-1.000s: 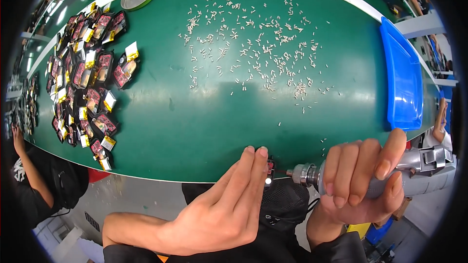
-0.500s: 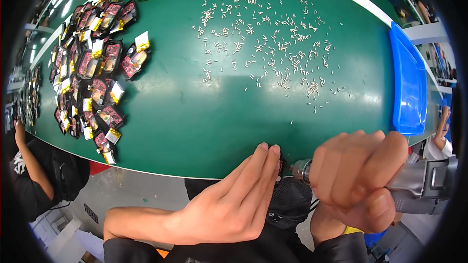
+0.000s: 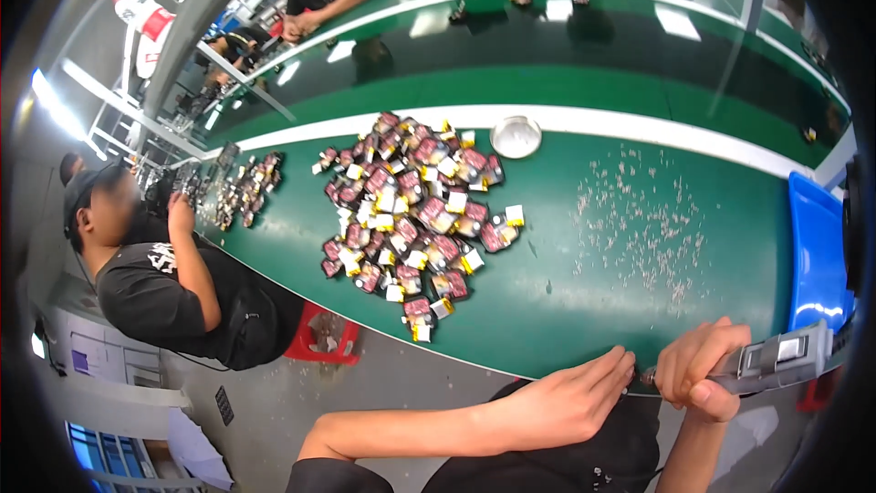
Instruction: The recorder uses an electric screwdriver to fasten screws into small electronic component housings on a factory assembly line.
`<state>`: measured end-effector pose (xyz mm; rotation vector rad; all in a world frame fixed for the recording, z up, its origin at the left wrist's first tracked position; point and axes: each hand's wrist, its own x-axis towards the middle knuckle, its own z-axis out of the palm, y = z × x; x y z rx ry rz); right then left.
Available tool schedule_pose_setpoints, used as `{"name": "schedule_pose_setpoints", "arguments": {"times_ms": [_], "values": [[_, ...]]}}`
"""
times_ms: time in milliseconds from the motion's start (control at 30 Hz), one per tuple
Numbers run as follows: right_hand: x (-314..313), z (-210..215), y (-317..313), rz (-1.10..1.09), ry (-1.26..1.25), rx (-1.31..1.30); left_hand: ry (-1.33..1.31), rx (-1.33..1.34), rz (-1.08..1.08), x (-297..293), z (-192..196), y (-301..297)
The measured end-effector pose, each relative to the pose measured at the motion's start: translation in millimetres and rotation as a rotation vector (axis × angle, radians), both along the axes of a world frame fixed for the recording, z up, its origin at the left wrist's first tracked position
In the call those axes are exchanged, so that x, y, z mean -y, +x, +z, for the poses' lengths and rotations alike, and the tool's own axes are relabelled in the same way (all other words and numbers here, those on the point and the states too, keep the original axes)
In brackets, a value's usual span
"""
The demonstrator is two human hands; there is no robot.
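While co-worker in black shirt (image 3: pixel 164 288) sits far left, pile of small red-and-yellow packs (image 3: pixel 411 219) fills mid table (image 3: pixel 547 301), metal dish (image 3: pixel 516 137) behind it, tiny screws (image 3: pixel 639 228) scattered right, blue tray (image 3: pixel 817 256) at edge. Left hand (image 3: pixel 557 406) at near table edge, fingers straight, tips pinched narrow on something tiny, can't tell what. Right hand (image 3: pixel 703 374) wrapped tight round grey electric screwdriver (image 3: pixel 776 361), bit touching left fingertips. Risk, imo: bit slips, jabs fingers; small part drops off edge.
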<state>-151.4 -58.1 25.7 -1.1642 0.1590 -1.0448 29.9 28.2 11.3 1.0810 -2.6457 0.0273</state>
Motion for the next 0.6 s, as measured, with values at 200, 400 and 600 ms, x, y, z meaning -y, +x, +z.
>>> {"name": "schedule_pose_setpoints", "arguments": {"times_ms": [200,400,600], "values": [[-11,6,-45,-0.287,0.097,0.308,-0.139,-0.161,0.373,23,23,81],[-16,-8,-60,-0.328,0.178,0.247,-0.257,0.187,0.85,47,42,172],[-13,-33,-79,-0.39,0.307,0.293,0.449,-0.496,0.309,-37,37,68]]}}
